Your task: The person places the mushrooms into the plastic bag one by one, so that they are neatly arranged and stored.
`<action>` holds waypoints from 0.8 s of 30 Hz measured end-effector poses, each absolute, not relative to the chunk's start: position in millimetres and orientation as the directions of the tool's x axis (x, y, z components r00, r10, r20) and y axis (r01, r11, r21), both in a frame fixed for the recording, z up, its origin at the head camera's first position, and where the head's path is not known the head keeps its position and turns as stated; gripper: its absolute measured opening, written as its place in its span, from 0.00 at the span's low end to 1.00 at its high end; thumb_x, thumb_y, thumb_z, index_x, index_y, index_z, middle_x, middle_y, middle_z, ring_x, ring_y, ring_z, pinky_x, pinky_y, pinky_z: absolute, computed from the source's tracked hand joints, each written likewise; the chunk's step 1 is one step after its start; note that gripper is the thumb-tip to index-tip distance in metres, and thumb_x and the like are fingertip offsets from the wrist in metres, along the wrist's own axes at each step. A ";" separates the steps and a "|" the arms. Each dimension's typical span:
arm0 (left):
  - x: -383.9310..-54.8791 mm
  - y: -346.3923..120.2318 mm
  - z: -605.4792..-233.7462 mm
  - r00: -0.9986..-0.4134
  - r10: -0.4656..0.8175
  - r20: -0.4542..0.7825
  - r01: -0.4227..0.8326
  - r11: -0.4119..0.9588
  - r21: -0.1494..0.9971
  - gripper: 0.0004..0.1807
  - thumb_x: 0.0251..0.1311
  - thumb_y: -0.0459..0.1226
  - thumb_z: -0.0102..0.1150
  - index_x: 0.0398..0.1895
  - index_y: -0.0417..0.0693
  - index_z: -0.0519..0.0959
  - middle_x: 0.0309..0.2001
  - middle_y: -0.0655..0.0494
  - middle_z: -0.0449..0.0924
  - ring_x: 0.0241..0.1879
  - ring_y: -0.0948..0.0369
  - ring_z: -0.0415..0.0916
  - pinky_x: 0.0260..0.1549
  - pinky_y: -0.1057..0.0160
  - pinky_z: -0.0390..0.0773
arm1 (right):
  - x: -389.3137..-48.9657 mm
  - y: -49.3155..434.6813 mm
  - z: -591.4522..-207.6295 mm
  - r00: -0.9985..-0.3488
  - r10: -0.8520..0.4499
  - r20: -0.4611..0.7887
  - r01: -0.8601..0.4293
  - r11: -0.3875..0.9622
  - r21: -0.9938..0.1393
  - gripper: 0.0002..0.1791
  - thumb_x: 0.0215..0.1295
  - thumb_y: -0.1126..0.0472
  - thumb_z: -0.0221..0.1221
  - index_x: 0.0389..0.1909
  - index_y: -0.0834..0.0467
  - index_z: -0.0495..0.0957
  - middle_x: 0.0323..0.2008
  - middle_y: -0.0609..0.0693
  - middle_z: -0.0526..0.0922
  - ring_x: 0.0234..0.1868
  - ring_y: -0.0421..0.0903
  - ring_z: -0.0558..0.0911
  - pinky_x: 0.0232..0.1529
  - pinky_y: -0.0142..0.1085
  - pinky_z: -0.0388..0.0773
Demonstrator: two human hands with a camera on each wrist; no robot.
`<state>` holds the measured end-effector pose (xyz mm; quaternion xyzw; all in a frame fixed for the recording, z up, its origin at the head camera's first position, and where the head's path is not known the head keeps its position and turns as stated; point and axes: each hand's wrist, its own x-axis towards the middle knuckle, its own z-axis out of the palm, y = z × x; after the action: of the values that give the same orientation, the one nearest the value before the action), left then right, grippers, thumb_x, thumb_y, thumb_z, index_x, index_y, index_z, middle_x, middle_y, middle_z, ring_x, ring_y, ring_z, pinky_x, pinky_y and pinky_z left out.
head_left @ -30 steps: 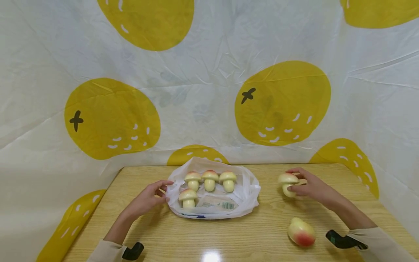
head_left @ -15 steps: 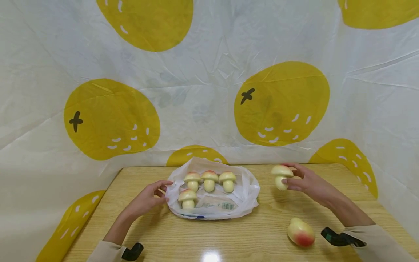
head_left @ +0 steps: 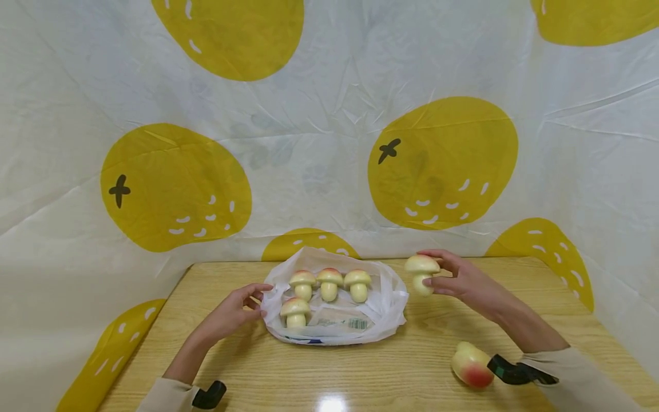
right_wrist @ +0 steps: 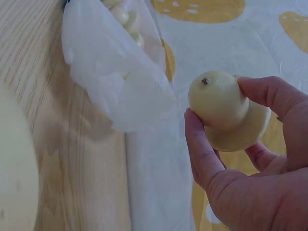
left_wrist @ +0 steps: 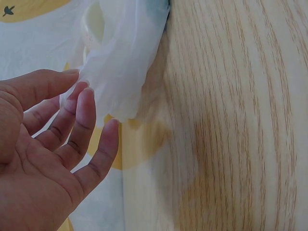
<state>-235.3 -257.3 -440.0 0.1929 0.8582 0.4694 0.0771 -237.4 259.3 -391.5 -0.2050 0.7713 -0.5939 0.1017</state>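
My right hand (head_left: 468, 286) holds a toy mushroom (head_left: 423, 265), pale yellow with a reddish-topped cap, in the air just right of the bag. In the right wrist view, thumb and fingers grip this mushroom (right_wrist: 216, 101) by its stem and cap, the stem's end facing the camera. A white plastic bag (head_left: 355, 338) stands with its mouth spread wide. Inside are several like mushrooms (head_left: 329, 284), a row at the back and one front left. At the bag's left rim, my left hand (head_left: 234, 312) pinches the plastic between thumb and fingers, as the left wrist view shows.
A yellow, pear-shaped piece with a red end (head_left: 471, 366) lies on the wooden table (head_left: 268, 377) at front right, partly behind the right wrist's black camera mount (head_left: 515, 371). Behind the table hangs a white cloth (head_left: 314, 166) printed with yellow fruit.
My right hand has lifted the mushroom off the table's right side and carried it left, close to the bag. The left hand and the bag have stayed put.
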 end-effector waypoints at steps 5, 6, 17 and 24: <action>-235.6 -257.2 -439.5 -0.914 0.403 0.047 0.257 0.486 0.835 0.28 0.67 0.32 0.63 0.69 0.37 0.71 0.49 0.43 0.71 0.45 0.52 0.72 0.38 0.64 0.78 | -239.3 244.5 -388.0 -0.894 -0.443 0.074 -0.187 0.219 -0.958 0.33 0.70 0.61 0.64 0.72 0.58 0.63 0.63 0.64 0.66 0.51 0.50 0.81 0.53 0.41 0.81; -235.6 -257.2 -439.3 -0.914 0.403 0.047 0.258 0.488 0.834 0.28 0.67 0.32 0.63 0.69 0.37 0.71 0.49 0.43 0.71 0.44 0.52 0.72 0.38 0.64 0.78 | -240.1 241.8 -387.8 -0.894 -0.442 0.071 -0.186 0.222 -0.957 0.33 0.69 0.61 0.64 0.72 0.57 0.64 0.63 0.64 0.66 0.52 0.51 0.80 0.53 0.41 0.81; -235.9 -256.1 -438.7 -0.913 0.406 0.050 0.263 0.491 0.830 0.27 0.67 0.31 0.63 0.68 0.37 0.71 0.48 0.43 0.72 0.44 0.52 0.72 0.38 0.65 0.78 | -244.5 215.0 -383.9 -0.873 -0.481 0.078 -0.183 0.176 -0.967 0.34 0.67 0.63 0.66 0.72 0.60 0.64 0.63 0.62 0.70 0.54 0.52 0.80 0.52 0.38 0.80; -236.4 -256.0 -440.3 -0.908 0.416 0.054 0.269 0.480 0.835 0.27 0.67 0.31 0.62 0.68 0.36 0.71 0.49 0.41 0.72 0.44 0.52 0.72 0.38 0.65 0.78 | -246.8 201.6 -383.8 -0.872 -0.485 0.066 -0.165 0.164 -0.973 0.34 0.66 0.63 0.67 0.71 0.59 0.66 0.61 0.63 0.71 0.51 0.51 0.82 0.51 0.38 0.80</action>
<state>-236.4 -256.0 -440.3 0.1999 0.8566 0.4693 0.0782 -246.8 201.6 -383.8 -0.2162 0.7514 -0.6094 0.1312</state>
